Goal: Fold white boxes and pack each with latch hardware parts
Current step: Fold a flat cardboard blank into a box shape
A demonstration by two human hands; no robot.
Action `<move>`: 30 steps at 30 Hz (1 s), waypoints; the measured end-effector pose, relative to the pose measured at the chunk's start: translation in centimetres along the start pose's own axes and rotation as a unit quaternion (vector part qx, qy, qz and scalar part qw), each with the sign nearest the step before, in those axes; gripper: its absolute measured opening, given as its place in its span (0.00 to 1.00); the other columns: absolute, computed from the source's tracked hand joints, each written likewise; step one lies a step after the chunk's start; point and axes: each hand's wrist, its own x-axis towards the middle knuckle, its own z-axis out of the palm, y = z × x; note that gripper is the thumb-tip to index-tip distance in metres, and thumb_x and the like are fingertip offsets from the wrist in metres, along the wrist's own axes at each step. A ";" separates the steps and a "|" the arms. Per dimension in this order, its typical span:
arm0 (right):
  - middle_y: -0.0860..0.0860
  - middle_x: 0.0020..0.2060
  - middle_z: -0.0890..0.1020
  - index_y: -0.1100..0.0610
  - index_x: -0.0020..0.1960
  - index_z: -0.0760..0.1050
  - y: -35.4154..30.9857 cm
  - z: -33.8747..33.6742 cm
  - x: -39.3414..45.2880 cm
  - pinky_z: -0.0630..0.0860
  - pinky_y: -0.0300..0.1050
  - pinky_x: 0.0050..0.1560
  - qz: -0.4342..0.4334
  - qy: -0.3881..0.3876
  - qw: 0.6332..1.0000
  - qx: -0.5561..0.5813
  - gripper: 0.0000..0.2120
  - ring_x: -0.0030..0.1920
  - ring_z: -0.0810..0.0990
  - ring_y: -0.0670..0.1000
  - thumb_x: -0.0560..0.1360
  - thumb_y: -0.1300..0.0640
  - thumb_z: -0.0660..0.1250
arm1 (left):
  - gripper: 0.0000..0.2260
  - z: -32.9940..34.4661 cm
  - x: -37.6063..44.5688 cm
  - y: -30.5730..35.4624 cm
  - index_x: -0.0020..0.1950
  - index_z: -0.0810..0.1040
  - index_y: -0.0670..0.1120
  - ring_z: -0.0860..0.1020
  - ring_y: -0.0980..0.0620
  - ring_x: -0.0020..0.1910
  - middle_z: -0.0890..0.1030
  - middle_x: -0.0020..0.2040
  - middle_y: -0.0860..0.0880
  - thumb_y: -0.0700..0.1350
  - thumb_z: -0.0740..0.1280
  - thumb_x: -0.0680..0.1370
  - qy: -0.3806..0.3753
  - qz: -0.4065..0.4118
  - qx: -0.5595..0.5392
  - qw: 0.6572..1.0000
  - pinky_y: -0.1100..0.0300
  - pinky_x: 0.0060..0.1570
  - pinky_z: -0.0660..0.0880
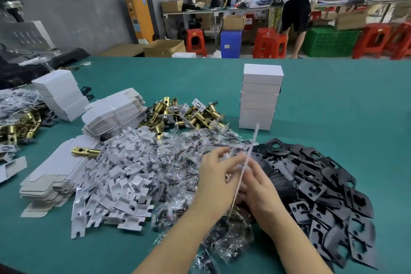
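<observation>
From the head camera I see both hands meeting over the middle of the green table. A flat white box blank stands edge-on between them, tilted away toward the stack of folded white boxes further back. My left hand lies against the blank's left face with its fingers loosely spread and slightly bent; my right hand is at its right face, fingers curled toward it. Motion blur hides the fingertips, so I cannot tell how firmly either hand grips the blank.

Under the hands lies a heap of clear screw bags. Just right of the right hand spreads a pile of black strike plates; left of the left hand is a pile of white card inserts. Beyond the bags sit the brass latch bolts, and stacks of unfolded blanks lie at the left. One brass latch rests on a nearer stack of blanks.
</observation>
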 end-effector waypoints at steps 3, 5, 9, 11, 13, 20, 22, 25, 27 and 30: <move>0.57 0.53 0.87 0.54 0.69 0.72 0.2 -0.7 0.1 0.84 0.47 0.46 -0.012 0.046 0.999 -0.007 0.28 0.51 0.87 0.57 0.72 0.50 0.76 | 0.10 -1.3 0.8 0.1 0.54 0.82 0.63 0.82 0.57 0.46 0.85 0.49 0.57 0.48 0.64 0.84 0.050 -0.069 -0.151 0.985 0.65 0.39 0.78; 0.57 0.55 0.87 0.56 0.67 0.72 0.3 -0.7 0.1 0.84 0.50 0.46 -0.017 0.067 0.998 0.002 0.26 0.52 0.87 0.58 0.72 0.54 0.75 | 0.11 -2.4 1.3 -0.3 0.57 0.81 0.62 0.84 0.53 0.43 0.86 0.48 0.54 0.55 0.58 0.86 0.075 -0.131 -0.239 0.959 0.65 0.35 0.77; 0.55 0.56 0.86 0.51 0.61 0.77 -0.3 -0.4 -0.2 0.85 0.57 0.45 -0.009 0.084 0.996 0.007 0.19 0.52 0.87 0.60 0.71 0.50 0.73 | 0.20 -3.2 1.4 -1.3 0.65 0.71 0.75 0.84 0.56 0.47 0.83 0.52 0.61 0.48 0.65 0.84 0.038 -0.060 -0.200 0.977 0.62 0.40 0.81; 0.56 0.56 0.86 0.49 0.61 0.80 -0.5 -0.2 -0.4 0.85 0.57 0.45 0.027 0.071 0.997 0.028 0.18 0.52 0.87 0.60 0.73 0.44 0.69 | 0.30 -3.0 1.4 -1.9 0.69 0.65 0.78 0.82 0.57 0.45 0.82 0.55 0.62 0.41 0.65 0.83 0.015 -0.030 -0.145 0.989 0.61 0.41 0.80; 0.58 0.59 0.85 0.52 0.64 0.81 -0.6 -0.1 -0.6 0.84 0.57 0.48 0.103 0.048 0.989 0.099 0.27 0.57 0.85 0.61 0.74 0.36 0.62 | 0.30 -2.9 1.5 -2.4 0.72 0.64 0.76 0.78 0.58 0.43 0.81 0.56 0.57 0.42 0.65 0.83 0.011 -0.020 -0.096 0.995 0.62 0.42 0.77; 0.61 0.68 0.78 0.49 0.69 0.79 -1.2 -0.3 -1.3 0.81 0.60 0.56 0.142 -0.059 0.971 0.183 0.33 0.64 0.81 0.63 0.79 0.30 0.51 | 0.32 -2.4 1.3 -2.9 0.76 0.63 0.70 0.69 0.67 0.54 0.69 0.56 0.64 0.62 0.72 0.75 -0.053 -0.022 0.049 0.997 0.65 0.54 0.72; 0.62 0.68 0.79 0.50 0.69 0.79 -1.2 -0.5 -1.3 0.81 0.59 0.54 0.146 -0.065 0.971 0.180 0.34 0.63 0.82 0.64 0.77 0.29 0.55 | 0.31 -2.3 1.3 -2.9 0.74 0.66 0.70 0.69 0.65 0.57 0.68 0.58 0.62 0.62 0.74 0.74 -0.049 -0.020 0.034 0.998 0.63 0.58 0.71; 0.62 0.66 0.80 0.51 0.68 0.80 -1.4 -0.6 -1.3 0.82 0.57 0.51 0.144 -0.064 0.973 0.170 0.36 0.60 0.83 0.63 0.70 0.28 0.65 | 0.29 -2.1 1.2 -2.8 0.71 0.71 0.71 0.67 0.59 0.67 0.66 0.66 0.62 0.63 0.75 0.72 -0.051 -0.023 0.011 0.998 0.56 0.67 0.70; 0.61 0.64 0.82 0.51 0.67 0.81 -1.5 -0.4 -1.5 0.82 0.55 0.50 0.132 -0.082 0.973 0.169 0.38 0.57 0.85 0.61 0.66 0.27 0.72 | 0.26 -2.0 1.3 -2.6 0.67 0.73 0.72 0.68 0.56 0.69 0.64 0.69 0.62 0.64 0.75 0.71 -0.056 -0.021 0.001 0.998 0.53 0.67 0.73; 0.61 0.56 0.85 0.52 0.61 0.84 -1.7 -0.4 -1.6 0.83 0.53 0.43 0.129 -0.089 0.973 0.167 0.41 0.49 0.87 0.59 0.56 0.29 0.81 | 0.19 -2.2 1.6 -2.4 0.60 0.75 0.72 0.69 0.68 0.60 0.65 0.65 0.65 0.62 0.76 0.72 -0.049 -0.013 -0.012 0.999 0.61 0.55 0.76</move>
